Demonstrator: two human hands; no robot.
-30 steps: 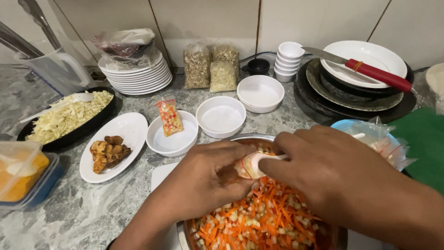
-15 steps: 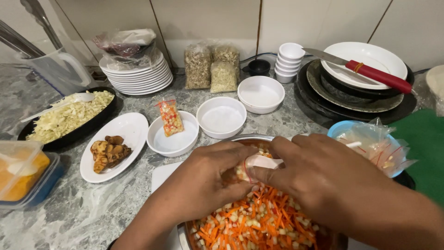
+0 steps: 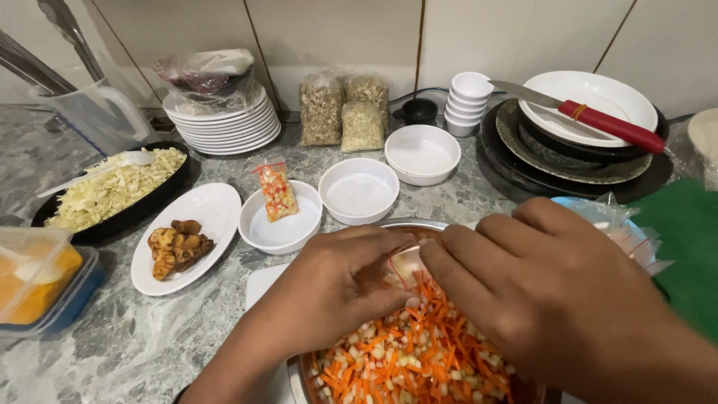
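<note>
Head view, looking down: my left hand (image 3: 340,280) and my right hand (image 3: 538,288) meet over a round metal bowl (image 3: 419,223), fingertips pinched together on a small clear plastic pouch (image 3: 407,263) with a thin red line on it. Both hands grip that crinkly film tightly, just above the bowl's heap of shredded carrot and pale diced bits (image 3: 415,352), which looks moist and loose.

Beyond my knuckles on the mottled grey stone counter (image 3: 112,344) stand three smooth white round bowls; the nearest one (image 3: 280,217) holds a small sealed packet of orange and yellow pieces (image 3: 277,191). An oval white plate (image 3: 202,224) carries browned, knobbly fried pieces. A black oval dish (image 3: 112,196) holds pale shredded cabbage. A red-handled knife (image 3: 591,120) lies across stacked plates at the back right.
</note>
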